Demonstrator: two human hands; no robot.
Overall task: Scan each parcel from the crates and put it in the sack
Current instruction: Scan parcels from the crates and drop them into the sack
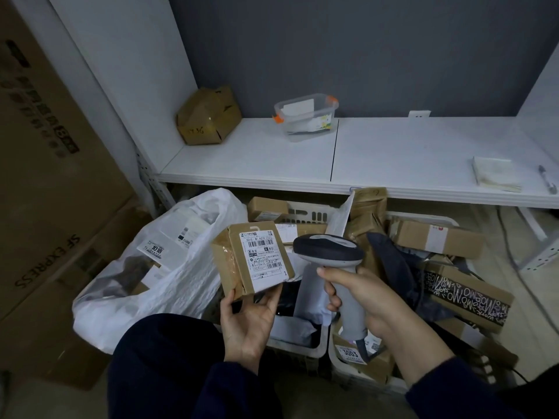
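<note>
- pretty dim overall, soft cool light from above, brightest on the white shelf (393,152) way beyond the left fingertips (267,299)
- murky shadow underneath it
- fisheye bend at the edges; label (264,261) just above those fingertips is sharp

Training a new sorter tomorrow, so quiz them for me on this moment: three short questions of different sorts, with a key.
1. True or false: the right hand grips the scanner while the left hand holds a labelled parcel.
2. The white sack lies where from that parcel? A: to the person's left. B: to the person's right. C: above it.
3. Fill in: the number on the sack's label reads ____.
Key: 1 true; 2 A; 3 1018.
</note>
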